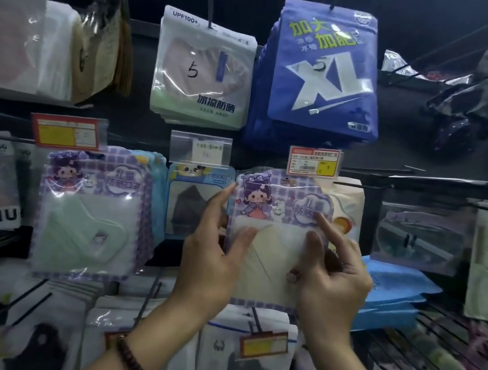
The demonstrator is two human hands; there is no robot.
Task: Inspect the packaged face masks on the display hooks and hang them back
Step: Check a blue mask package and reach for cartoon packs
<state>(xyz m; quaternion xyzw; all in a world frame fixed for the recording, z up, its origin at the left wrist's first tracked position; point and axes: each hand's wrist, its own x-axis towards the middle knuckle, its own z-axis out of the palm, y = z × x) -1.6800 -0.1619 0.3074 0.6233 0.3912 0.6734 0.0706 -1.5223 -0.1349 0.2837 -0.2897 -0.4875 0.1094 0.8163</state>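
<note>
A purple-checked children's mask pack point(275, 244) with a cartoon girl and a cream mask inside sits at the middle of the display, its top just under a red price tag point(313, 162). My left hand point(212, 261) holds its left edge, thumb on the front and forefinger up along the side. My right hand point(333, 272) grips its right edge, forefinger pointing up over the printed label. Whether the pack hangs on its hook is hidden by the tag.
A matching pack with a green mask point(91, 215) hangs to the left, a blue pack with a dark mask point(194, 203) between them. Above hang a white UPF100+ pack point(203, 69) and blue XL packs point(324, 68). Bare black hooks point(407, 174) jut out at right.
</note>
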